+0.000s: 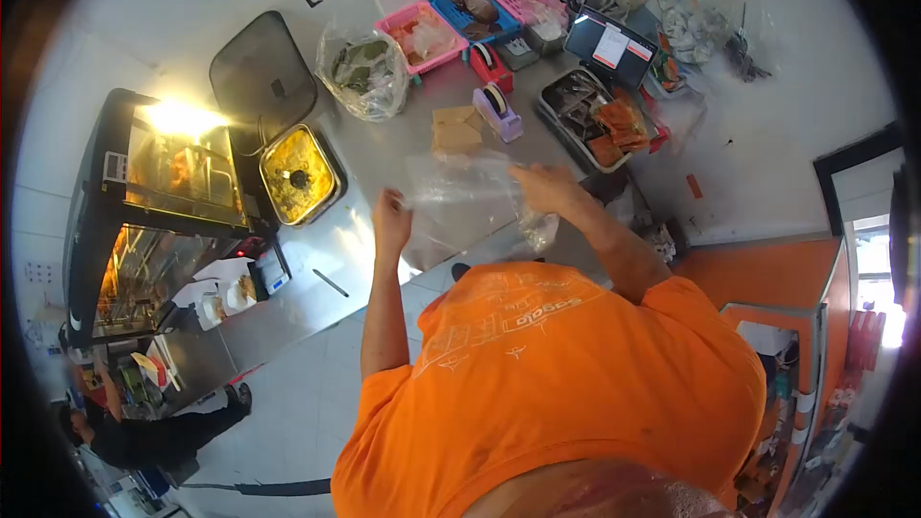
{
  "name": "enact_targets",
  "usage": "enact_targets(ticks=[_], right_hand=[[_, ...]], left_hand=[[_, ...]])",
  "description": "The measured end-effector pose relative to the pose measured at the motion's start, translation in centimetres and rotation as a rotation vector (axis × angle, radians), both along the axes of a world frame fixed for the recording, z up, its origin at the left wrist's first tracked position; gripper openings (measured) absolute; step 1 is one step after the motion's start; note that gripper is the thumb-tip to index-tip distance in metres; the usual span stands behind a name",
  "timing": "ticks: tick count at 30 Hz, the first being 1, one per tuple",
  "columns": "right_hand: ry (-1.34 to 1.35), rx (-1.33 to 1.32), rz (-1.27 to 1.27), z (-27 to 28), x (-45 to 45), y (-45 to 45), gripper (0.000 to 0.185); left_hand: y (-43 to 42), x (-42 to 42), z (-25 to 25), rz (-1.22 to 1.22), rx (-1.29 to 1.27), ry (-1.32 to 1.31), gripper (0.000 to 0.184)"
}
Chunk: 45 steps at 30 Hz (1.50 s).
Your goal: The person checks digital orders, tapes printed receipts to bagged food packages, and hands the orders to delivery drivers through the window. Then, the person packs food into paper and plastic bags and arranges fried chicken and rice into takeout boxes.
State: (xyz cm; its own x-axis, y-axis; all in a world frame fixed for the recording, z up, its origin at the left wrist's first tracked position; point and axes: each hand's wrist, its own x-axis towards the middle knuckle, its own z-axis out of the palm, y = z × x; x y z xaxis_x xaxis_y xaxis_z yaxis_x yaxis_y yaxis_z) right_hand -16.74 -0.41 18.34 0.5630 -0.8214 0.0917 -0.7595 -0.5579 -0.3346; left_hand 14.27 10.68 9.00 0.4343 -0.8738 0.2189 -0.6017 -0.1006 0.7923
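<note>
A clear plastic bag (456, 194) is stretched between my two hands above the steel counter. My left hand (391, 219) is closed on its left edge, fingers pinched near the top. My right hand (547, 188) grips the bag's right side, where the plastic hangs down in folds. Just beyond the bag lies a brown paper packet (457, 129). A purple tape dispenser (497, 115) stands to the right of that packet, with a red tape dispenser (490, 67) behind it.
Left on the counter (326, 240) are a tray of yellow food (297, 176) and a lit display cabinet (173, 201). Pink and blue baskets (422, 35) line the back. A metal tray of packets (597, 120) sits right. Another person (153, 436) is at lower left.
</note>
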Motion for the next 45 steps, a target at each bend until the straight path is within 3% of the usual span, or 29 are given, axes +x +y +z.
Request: enact_targets(ticks=[2,3,4,6,7,8,10,11,12,13,15,17,18,19,20,21,22,23,25,26,28,31,32,33,35,37,40,43,45], right_hand=[[-0.293,-0.188,-0.082,7.6,2.4,0.4,0.022],[-0.491,-0.362,-0.063,11.2,3.0,0.7,0.024],[-0.846,-0.665,0.034,13.7,3.0,1.2,0.032],[-0.766,-0.774,0.171,15.9,2.5,3.4,0.028],[-0.73,-0.843,0.244,16.4,2.8,3.8,0.027],[-0.699,-0.71,0.217,14.1,5.1,2.3,0.017],[-0.401,-0.272,0.125,1.2,5.6,-1.0,0.011],[-0.477,0.282,0.082,-4.0,4.4,-0.8,0.019],[-0.528,0.833,0.036,-7.3,3.5,-0.4,0.028],[-0.739,1.141,-0.081,-8.6,3.4,0.5,0.026],[-1.144,1.762,-0.367,-10.6,3.1,2.8,0.024],[-1.098,2.053,-0.034,-12.1,3.3,2.3,0.025],[-0.968,2.03,0.057,-12.8,3.8,1.9,0.025],[-0.844,1.997,0.153,-13.0,4.5,1.6,0.026],[-0.627,1.802,0.16,-11.7,6.3,1.5,0.028],[-0.414,1.601,0.171,-11.3,7.5,1.0,0.029],[-0.633,1.64,0.208,-12.0,7.9,-1.0,0.028],[-0.858,1.666,0.244,-12.7,8.5,-2.6,0.028],[-1.061,1.782,-0.08,-8.2,10.3,-3.5,0.027],[-1.093,1.799,-0.194,-6.7,11.2,-4.0,0.027],[-0.9,1.731,-0.197,-7.5,12.2,-4.9,0.032],[-0.174,0.962,0.26,-10.7,15.1,-5.6,0.033],[-0.234,0.99,0.116,-12.3,16.0,-6.0,0.034],[-0.29,1.01,-0.023,-13.8,17.2,-6.8,0.035],[-0.39,0.609,-0.077,-13.1,20.0,-6.3,0.038],[-0.451,-0.224,0.076,-10.6,21.6,-3.8,0.042],[-0.189,-0.54,0.244,-4.6,21.7,-2.0,0.067],[0.082,-0.275,-0.175,-0.9,21.7,-5.5,0.082],[-0.055,0.049,-0.126,-8.9,18.6,-12.4,0.084]], left_hand=[[-0.6,-0.5,14.0,0.256,-0.15,-0.165,0.028],[0.3,0.0,17.8,0.312,-0.62,-0.261,0.033],[2.1,0.2,20.5,0.294,-0.822,-0.269,0.029],[5.5,0.6,20.3,0.18,-0.879,-0.214,0.023],[6.2,1.8,17.6,0.12,-0.668,-0.154,0.02],[6.4,3.1,14.1,0.053,-0.409,-0.092,0.018],[6.1,5.8,8.2,-0.175,0.163,0.029,0.02],[7.8,8.0,2.4,-0.366,0.311,0.163,0.022],[10.3,9.0,-1.2,-0.358,0.511,0.338,0.027],[11.6,8.2,1.2,-0.496,0.724,0.67,0.037],[14.9,7.8,0.0,-0.404,0.609,1.481,0.042],[14.9,8.1,-1.5,-0.267,0.158,1.801,0.037],[14.4,8.2,-2.2,-0.189,-0.084,1.933,0.034],[12.7,7.4,0.4,0.103,-0.201,1.875,0.04],[12.3,8.5,-0.9,-0.034,-0.331,1.957,0.046],[11.8,9.6,-3.4,-0.398,-0.479,2.004,0.051],[11.1,9.0,-1.1,0.171,-0.293,1.736,0.048],[10.6,10.7,-1.6,0.037,-0.083,1.426,0.04],[10.7,12.4,1.1,-0.221,0.429,0.79,0.034],[10.9,13.0,-1.4,-0.169,0.495,0.961,0.02],[10.6,13.9,-5.4,0.109,0.12,1.309,0.014],[9.6,15.3,-6.0,0.298,-0.166,1.603,0.016],[9.7,15.1,-6.3,0.247,-0.145,1.7,0.017],[9.5,14.4,-6.1,0.252,-0.105,1.649,0.02],[9.3,12.3,-5.3,0.315,0.008,1.391,0.026],[9.9,10.8,-6.8,0.337,-0.066,1.445,0.027],[9.8,9.1,-5.9,0.485,-0.12,1.593,0.039],[10.0,8.7,-5.7,0.379,-0.188,1.671,0.052],[8.8,8.1,-2.1,0.466,-0.194,1.677,0.052]])
